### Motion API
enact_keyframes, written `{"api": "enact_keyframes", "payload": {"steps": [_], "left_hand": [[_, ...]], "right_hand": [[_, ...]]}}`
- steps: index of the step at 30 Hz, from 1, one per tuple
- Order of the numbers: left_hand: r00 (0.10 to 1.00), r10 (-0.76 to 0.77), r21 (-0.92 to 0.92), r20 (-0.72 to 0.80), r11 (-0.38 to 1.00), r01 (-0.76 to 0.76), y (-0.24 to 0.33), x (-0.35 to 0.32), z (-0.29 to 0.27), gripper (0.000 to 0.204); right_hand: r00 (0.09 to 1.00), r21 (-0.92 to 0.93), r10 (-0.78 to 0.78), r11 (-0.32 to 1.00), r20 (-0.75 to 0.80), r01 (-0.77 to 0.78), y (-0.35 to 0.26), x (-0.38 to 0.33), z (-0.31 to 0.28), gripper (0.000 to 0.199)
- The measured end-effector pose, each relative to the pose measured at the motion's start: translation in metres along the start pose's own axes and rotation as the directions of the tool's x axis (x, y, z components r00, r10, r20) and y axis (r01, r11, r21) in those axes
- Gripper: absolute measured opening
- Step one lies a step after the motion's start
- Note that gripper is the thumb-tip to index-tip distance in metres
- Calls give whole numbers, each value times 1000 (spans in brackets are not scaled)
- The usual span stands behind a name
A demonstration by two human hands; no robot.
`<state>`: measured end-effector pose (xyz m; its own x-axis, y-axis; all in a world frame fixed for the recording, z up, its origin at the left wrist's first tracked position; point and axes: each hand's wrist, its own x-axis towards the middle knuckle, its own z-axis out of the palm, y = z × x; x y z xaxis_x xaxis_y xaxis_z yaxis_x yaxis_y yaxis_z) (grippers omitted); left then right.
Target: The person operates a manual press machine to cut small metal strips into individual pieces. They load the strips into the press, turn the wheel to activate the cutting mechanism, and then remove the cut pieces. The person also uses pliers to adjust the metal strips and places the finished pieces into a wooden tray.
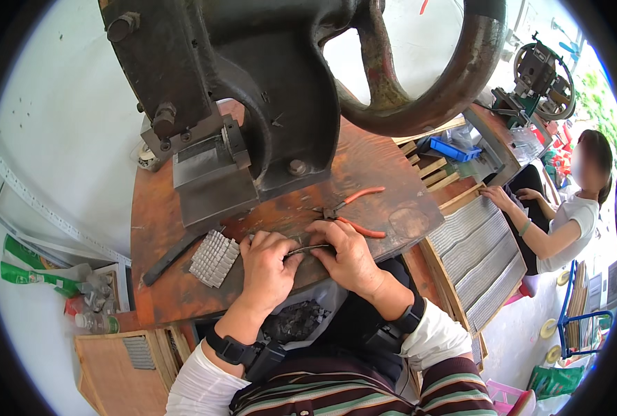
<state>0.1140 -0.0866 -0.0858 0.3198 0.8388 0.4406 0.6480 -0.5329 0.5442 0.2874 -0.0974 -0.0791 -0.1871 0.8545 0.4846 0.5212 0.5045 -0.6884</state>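
Note:
Between my two hands runs a thin, dark metal strip [307,249], pinched at both ends above the front edge of the worktable [301,208]. My left hand [268,267] closes on one end with thumb and fingers, and my right hand [348,258] grips the other. A block of small grey metal pieces [215,259] in tight rows lies just left of my left hand. Beyond my right hand rests a pair of pliers [353,213] with orange handles, jaws pointing left. A flat dark bar [173,259] lies slanted by the metal pieces.
A heavy black press [273,90] with a large handwheel [447,97] fills the far side of the table. Below its front edge sits a bin of dark scraps [298,322]. At right, another person [565,229] sits by a wooden tray of grey rows [478,243].

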Motion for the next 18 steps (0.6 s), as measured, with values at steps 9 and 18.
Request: {"api": "enact_keyframes", "payload": {"steps": [9,18], "left_hand": [[1000,28,-30,6,999,-27,0,0,-3,12],[1000,-13,-52,-11,999,12,1,0,0,11]], "right_hand": [[996,73,57,995,75,-62,4,0,-3,46],[999,9,46,999,21,-46,2,-3,-1,48]]}}
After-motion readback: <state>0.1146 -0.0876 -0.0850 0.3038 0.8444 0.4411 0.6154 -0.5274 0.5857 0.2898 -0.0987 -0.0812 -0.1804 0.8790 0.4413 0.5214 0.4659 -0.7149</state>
